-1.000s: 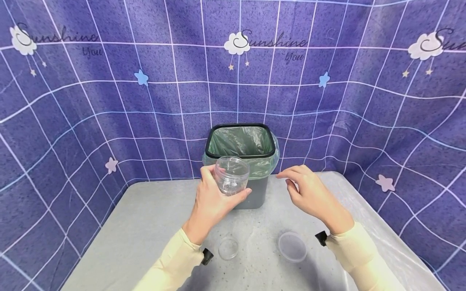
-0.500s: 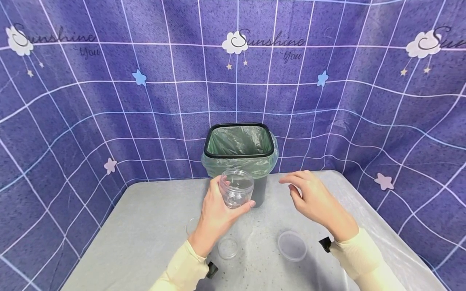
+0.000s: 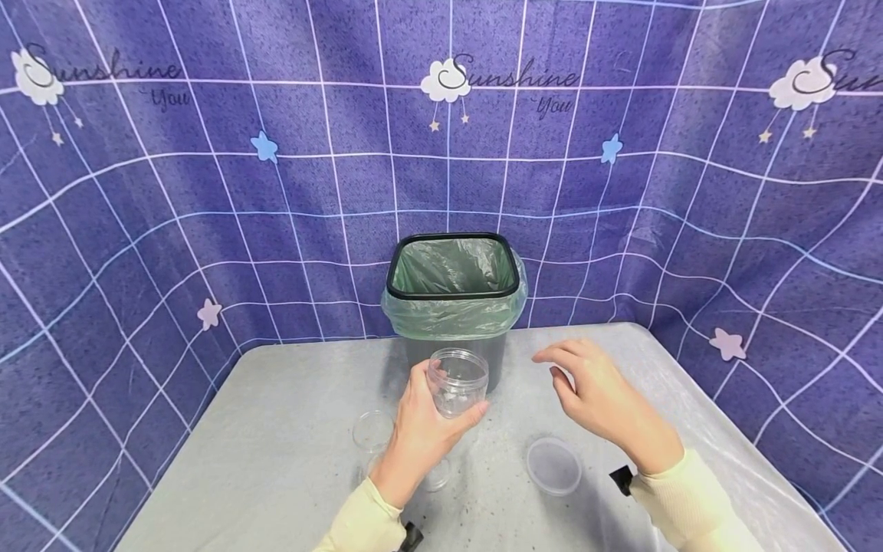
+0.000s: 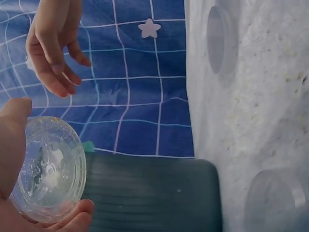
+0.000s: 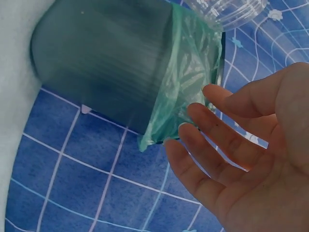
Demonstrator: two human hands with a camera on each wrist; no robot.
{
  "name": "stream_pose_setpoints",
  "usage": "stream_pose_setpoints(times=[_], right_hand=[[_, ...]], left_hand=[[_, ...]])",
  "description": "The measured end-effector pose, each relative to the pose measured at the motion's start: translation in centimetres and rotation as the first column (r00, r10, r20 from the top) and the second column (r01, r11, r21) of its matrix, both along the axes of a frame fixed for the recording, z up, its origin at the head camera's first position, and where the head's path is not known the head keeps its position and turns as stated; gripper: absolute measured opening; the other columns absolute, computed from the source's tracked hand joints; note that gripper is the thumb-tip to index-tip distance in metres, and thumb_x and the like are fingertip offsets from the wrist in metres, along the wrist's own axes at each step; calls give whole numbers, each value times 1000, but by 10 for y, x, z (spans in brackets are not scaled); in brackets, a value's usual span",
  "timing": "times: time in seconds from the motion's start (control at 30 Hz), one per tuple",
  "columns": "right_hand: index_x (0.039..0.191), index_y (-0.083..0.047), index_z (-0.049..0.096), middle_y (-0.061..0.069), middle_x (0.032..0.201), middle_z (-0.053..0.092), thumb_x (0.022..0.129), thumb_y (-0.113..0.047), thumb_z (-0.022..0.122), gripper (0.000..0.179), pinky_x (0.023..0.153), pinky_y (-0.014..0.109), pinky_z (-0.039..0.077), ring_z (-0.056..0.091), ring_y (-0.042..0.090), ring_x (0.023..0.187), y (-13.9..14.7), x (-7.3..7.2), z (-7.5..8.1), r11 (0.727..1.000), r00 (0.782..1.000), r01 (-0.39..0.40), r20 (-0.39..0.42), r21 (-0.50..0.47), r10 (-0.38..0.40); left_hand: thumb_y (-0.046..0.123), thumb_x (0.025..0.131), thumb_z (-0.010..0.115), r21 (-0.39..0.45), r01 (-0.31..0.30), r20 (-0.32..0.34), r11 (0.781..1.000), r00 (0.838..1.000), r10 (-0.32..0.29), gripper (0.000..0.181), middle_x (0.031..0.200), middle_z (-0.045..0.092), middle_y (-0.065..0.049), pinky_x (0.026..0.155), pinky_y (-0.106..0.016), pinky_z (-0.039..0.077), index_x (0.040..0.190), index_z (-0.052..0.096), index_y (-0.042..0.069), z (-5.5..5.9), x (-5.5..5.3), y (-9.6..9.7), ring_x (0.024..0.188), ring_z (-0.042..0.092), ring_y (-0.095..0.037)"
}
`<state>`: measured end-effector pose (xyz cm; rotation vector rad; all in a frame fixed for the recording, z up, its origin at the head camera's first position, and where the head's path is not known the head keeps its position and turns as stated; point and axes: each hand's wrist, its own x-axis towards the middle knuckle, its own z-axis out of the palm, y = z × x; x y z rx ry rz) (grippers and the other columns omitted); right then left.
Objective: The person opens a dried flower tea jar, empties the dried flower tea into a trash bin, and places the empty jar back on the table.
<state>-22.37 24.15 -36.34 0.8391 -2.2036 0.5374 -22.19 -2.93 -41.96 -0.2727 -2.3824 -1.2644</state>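
Observation:
My left hand (image 3: 424, 433) grips a clear plastic jar (image 3: 458, 383) round its side, in front of the bin. The jar has no lid on, and its round base (image 4: 50, 169) faces the left wrist camera. To the right, my right hand (image 3: 603, 399) hovers over the table with loosely bent fingers (image 5: 231, 145) and nothing in them. Below it on the table lies a round translucent lid (image 3: 554, 466). Clear round pieces, one of them a disc (image 3: 373, 430), lie beside and partly behind my left wrist.
A grey bin (image 3: 421, 353) with a black rim (image 3: 451, 296) and a green liner bag (image 3: 455, 318) stands at the back of the grey-white table (image 3: 290, 429). A purple gridded curtain (image 3: 331, 192) encloses the table at the back and sides. Dark crumbs are scattered across the middle of the tabletop.
My left hand has drawn the jar down and toward me, away from the bin's rim. My right hand has shifted slightly down. A clear disc left of my wrist has come into view.

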Motion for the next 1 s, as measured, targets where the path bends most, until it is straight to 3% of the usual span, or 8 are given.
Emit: stream_pose_setpoints(times=[0.33, 0.53, 0.77, 1.0], right_hand=[[109, -9, 76, 1, 106, 74, 86, 6, 64, 30, 86, 41, 53, 66, 22, 101, 2, 6, -17, 999, 996, 37, 76, 8, -37], [108, -9, 76, 2, 106, 74, 86, 6, 64, 30, 86, 42, 54, 66, 22, 99, 3, 7, -21, 999, 995, 39, 94, 11, -40], [109, -10, 76, 2, 106, 74, 85, 5, 64, 30, 87, 43, 54, 66, 24, 101, 7, 9, -29, 998, 992, 56, 109, 27, -58], [108, -9, 76, 1, 105, 75, 84, 5, 65, 29, 86, 43, 54, 66, 23, 98, 10, 10, -39, 998, 993, 58, 102, 35, -62]], left_hand=[[53, 67, 90, -1, 28, 13, 1000, 1000, -28, 93, 123, 62, 2, 93, -41, 51, 140, 46, 16, -19, 5, 6, 108, 62, -17], [49, 65, 92, -25, 54, 20, 998, 998, -53, 89, 127, 64, -1, 94, -42, 51, 135, 47, 17, -28, 6, 9, 112, 63, -21], [53, 65, 92, -50, 80, 59, 996, 995, -77, 89, 118, 65, -4, 90, -41, 53, 134, 47, 18, -36, 5, 11, 107, 64, -21], [53, 64, 92, -47, 110, 99, 993, 990, -104, 90, 122, 66, -6, 91, -42, 52, 135, 47, 18, -43, 6, 15, 108, 64, -22]])
